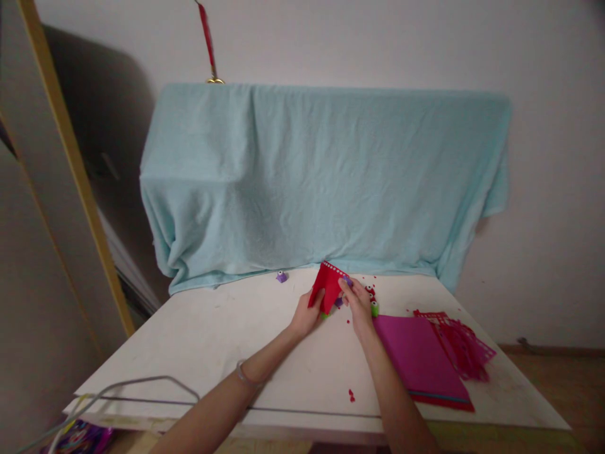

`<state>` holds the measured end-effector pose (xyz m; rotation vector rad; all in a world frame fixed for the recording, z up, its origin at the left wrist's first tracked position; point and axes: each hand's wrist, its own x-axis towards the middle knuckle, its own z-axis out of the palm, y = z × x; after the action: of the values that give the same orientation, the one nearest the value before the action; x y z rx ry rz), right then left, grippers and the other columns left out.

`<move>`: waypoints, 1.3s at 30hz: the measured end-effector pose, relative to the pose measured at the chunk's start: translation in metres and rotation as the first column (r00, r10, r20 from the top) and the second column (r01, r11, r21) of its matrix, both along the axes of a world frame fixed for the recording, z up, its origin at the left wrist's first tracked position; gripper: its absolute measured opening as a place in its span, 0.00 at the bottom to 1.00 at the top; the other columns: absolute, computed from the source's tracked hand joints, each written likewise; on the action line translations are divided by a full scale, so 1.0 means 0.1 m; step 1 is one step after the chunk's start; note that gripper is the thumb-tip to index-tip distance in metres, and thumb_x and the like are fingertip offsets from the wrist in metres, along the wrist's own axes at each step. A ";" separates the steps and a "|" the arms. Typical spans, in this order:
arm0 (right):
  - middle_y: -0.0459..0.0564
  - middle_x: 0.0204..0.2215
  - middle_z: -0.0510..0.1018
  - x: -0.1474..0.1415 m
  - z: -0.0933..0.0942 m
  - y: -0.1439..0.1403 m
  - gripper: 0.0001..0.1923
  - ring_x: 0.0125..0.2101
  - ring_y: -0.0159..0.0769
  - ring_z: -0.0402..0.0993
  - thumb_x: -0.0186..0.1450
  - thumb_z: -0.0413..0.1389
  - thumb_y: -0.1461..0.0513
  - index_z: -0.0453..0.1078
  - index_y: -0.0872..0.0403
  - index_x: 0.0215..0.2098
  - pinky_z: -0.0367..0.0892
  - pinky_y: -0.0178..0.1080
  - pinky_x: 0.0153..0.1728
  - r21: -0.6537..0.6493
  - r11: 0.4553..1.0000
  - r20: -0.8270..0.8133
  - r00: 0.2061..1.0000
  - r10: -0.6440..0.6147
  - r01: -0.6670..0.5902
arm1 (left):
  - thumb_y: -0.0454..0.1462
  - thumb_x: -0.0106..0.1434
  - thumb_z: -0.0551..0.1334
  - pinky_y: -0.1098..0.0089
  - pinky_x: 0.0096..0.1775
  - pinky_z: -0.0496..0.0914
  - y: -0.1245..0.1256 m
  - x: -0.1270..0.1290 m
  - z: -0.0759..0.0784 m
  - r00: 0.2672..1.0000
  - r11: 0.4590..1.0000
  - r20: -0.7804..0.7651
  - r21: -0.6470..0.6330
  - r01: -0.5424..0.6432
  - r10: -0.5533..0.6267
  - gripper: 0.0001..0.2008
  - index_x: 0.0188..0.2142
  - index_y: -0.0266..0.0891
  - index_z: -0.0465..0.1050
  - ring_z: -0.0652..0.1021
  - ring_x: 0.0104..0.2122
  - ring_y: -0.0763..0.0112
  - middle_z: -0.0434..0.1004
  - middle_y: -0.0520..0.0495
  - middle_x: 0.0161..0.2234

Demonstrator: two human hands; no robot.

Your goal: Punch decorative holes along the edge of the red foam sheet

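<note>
Head view: at frame centre, the left-hand grip (pixel 306 315) is clasped on the red perforated sheet (pixel 324 285); the right-hand grip (pixel 359 302) holds a purple hole punch (pixel 347 280) at the sheet's upper-right edge. A magenta sheet (pixel 416 353) lies lower right on the white worktop (pixel 189 340). Behind, a light-blue towel (pixel 331 176) hangs before a wall (pixel 378 38).

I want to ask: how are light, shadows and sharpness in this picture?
Head view throughout: light is soft and rather dim; a dark shadow lies on the pale plain wall left of the light-blue cloth; the holes in the thin red sheet are readable, but the perforated red and pink scraps at right look smeared.
</note>
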<state>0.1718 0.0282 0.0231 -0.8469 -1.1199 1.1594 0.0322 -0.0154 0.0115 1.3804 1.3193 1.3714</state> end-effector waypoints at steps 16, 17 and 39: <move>0.49 0.29 0.77 0.06 -0.02 0.05 0.20 0.20 0.29 0.66 0.58 0.58 0.46 0.72 0.54 0.34 0.56 0.33 0.18 -0.084 0.996 -0.213 0.976 -0.051 0.034 | 0.57 0.62 0.53 0.72 0.25 0.61 0.02 -0.01 -0.05 0.998 0.998 0.033 -0.002 -0.062 0.062 0.28 0.29 0.33 0.72 0.68 0.21 0.71 0.69 0.50 0.18; 0.49 0.28 0.77 0.06 -0.02 0.06 0.21 0.20 0.30 0.66 0.58 0.58 0.45 0.71 0.54 0.33 0.55 0.34 0.18 -0.096 0.995 -0.226 0.973 -0.047 0.026 | 0.57 0.62 0.53 0.71 0.25 0.61 0.02 -0.01 -0.05 0.998 0.998 0.033 -0.004 -0.061 0.062 0.28 0.29 0.33 0.72 0.68 0.21 0.71 0.69 0.50 0.17; 0.49 0.19 0.75 0.07 -0.11 0.11 0.30 0.20 0.36 0.70 0.61 0.46 0.36 0.70 0.53 0.29 0.57 0.36 0.18 -0.155 0.984 -0.213 0.976 0.054 -0.088 | 0.57 0.62 0.54 0.73 0.24 0.60 0.04 -0.02 -0.06 0.995 0.996 0.039 0.005 -0.092 0.091 0.27 0.30 0.34 0.70 0.67 0.21 0.73 0.70 0.50 0.20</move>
<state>0.1789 0.0396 0.0125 -0.7947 -0.8978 1.3814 0.0299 -0.0115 0.0051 1.3056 1.3680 1.4580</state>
